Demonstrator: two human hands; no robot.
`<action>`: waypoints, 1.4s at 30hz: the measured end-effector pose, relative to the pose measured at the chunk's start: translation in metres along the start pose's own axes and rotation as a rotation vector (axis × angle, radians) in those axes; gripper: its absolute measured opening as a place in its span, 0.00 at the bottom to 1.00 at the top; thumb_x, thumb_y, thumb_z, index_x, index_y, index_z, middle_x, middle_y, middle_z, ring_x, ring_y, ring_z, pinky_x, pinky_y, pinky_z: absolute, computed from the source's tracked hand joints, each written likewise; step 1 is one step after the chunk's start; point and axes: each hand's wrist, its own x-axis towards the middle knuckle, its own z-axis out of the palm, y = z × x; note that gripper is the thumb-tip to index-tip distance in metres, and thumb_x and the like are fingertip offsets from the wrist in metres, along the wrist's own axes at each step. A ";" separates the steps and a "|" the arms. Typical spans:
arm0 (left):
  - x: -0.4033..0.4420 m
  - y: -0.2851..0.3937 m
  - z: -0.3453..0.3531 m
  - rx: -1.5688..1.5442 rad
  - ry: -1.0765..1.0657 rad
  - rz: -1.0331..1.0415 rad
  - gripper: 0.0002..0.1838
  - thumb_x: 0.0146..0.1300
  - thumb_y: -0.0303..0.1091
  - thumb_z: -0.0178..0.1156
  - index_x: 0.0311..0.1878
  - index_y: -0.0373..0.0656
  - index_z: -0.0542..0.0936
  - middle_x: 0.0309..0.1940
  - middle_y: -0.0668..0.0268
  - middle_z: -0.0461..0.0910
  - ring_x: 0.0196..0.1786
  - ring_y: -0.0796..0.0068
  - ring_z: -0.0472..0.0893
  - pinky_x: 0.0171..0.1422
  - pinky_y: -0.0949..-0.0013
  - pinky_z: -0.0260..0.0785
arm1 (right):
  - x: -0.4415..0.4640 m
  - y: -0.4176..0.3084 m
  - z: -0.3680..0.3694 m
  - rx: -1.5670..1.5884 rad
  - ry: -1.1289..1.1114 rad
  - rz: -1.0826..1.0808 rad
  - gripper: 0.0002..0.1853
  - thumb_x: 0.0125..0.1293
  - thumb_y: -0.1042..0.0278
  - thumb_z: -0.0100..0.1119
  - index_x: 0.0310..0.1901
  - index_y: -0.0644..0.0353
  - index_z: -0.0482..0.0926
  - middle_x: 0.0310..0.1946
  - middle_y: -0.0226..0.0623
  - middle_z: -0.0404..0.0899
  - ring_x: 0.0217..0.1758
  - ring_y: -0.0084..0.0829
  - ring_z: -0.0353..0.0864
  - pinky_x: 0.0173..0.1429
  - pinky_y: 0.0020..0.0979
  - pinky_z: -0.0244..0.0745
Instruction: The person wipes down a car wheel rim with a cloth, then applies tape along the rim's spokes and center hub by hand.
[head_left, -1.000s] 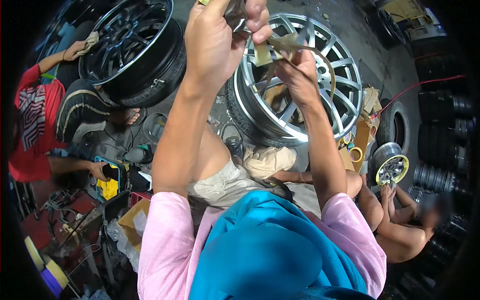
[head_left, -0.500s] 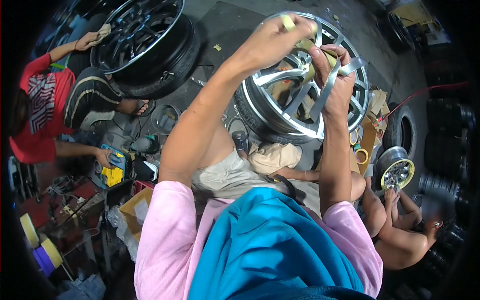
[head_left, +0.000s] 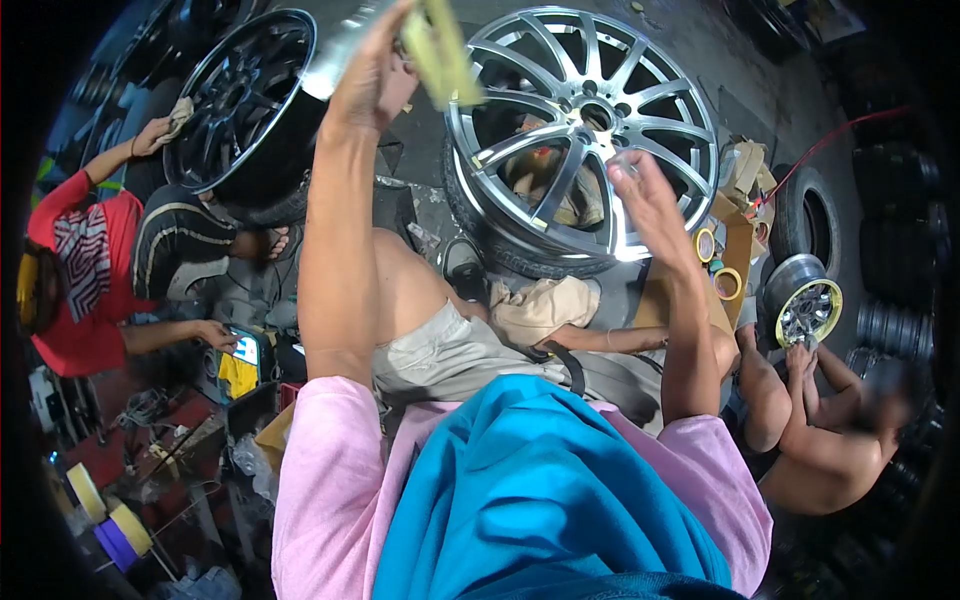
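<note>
Smeared by motion, my left hand (head_left: 368, 85) is raised at the upper left, its fingers around a bunch of masking tape (head_left: 440, 55), yellow with a blurred silvery part on the other side. My right hand (head_left: 648, 205) is over the near right part of a silver multi-spoke wheel rim (head_left: 590, 85). Its thumb and fingertips are pinched together; a small greyish bit shows there, too small to name. The rim lies tilted on a tire, with short pieces of tape left on several spokes and its edge.
A person in a red shirt (head_left: 85, 240) wipes a dark wheel (head_left: 240, 100) at left. At right another person (head_left: 825, 450) handles a small rim with a yellow edge (head_left: 808, 310). Tape rolls (head_left: 727, 283) sit in a cardboard box (head_left: 735, 240). A beige cloth bundle (head_left: 545, 310) lies before me.
My left hand has swung left, away from the rim, carrying the tape. My right hand has come down slightly and no longer holds the tape strips. The whole rim face is now more visible.
</note>
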 end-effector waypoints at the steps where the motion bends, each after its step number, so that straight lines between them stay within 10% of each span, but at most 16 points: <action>1: 0.007 0.007 -0.013 0.137 -0.286 0.035 0.22 0.80 0.46 0.55 0.61 0.35 0.77 0.47 0.59 0.82 0.48 0.63 0.83 0.55 0.59 0.80 | -0.009 0.003 0.004 0.067 -0.048 0.086 0.15 0.83 0.53 0.54 0.53 0.57 0.74 0.33 0.25 0.70 0.35 0.18 0.64 0.41 0.24 0.64; 5: 0.021 -0.014 0.001 0.299 -0.246 0.142 0.21 0.76 0.39 0.60 0.67 0.42 0.74 0.54 0.57 0.84 0.51 0.63 0.86 0.55 0.61 0.81 | -0.027 0.019 0.023 0.045 -0.146 0.146 0.13 0.83 0.59 0.49 0.53 0.61 0.73 0.32 0.33 0.75 0.37 0.27 0.74 0.44 0.34 0.71; 12: 0.037 -0.031 -0.010 0.255 -0.301 0.237 0.09 0.72 0.32 0.58 0.47 0.36 0.80 0.37 0.59 0.82 0.38 0.67 0.84 0.47 0.61 0.83 | -0.026 0.001 0.041 -0.357 -0.171 -0.082 0.09 0.73 0.68 0.61 0.48 0.65 0.79 0.40 0.52 0.83 0.42 0.54 0.83 0.49 0.46 0.76; 22: 0.043 -0.026 -0.012 0.373 -0.364 0.268 0.25 0.81 0.54 0.48 0.28 0.49 0.66 0.20 0.70 0.64 0.25 0.73 0.69 0.36 0.65 0.70 | -0.020 0.005 0.045 -0.423 -0.124 -0.092 0.08 0.67 0.68 0.63 0.41 0.65 0.82 0.37 0.51 0.84 0.37 0.55 0.84 0.46 0.48 0.77; 32: 0.035 -0.034 0.002 0.456 -0.262 0.261 0.10 0.75 0.38 0.59 0.44 0.39 0.79 0.42 0.61 0.85 0.45 0.70 0.84 0.55 0.62 0.80 | -0.017 0.004 0.041 -0.436 -0.143 -0.098 0.10 0.67 0.66 0.62 0.41 0.65 0.82 0.36 0.52 0.84 0.37 0.55 0.83 0.45 0.48 0.76; 42: 0.038 -0.035 0.004 0.464 -0.191 0.317 0.06 0.75 0.29 0.55 0.46 0.36 0.79 0.30 0.65 0.80 0.27 0.80 0.76 0.33 0.75 0.72 | -0.016 0.012 0.047 -0.533 -0.142 -0.163 0.10 0.68 0.65 0.61 0.41 0.65 0.82 0.32 0.51 0.84 0.37 0.52 0.84 0.52 0.46 0.73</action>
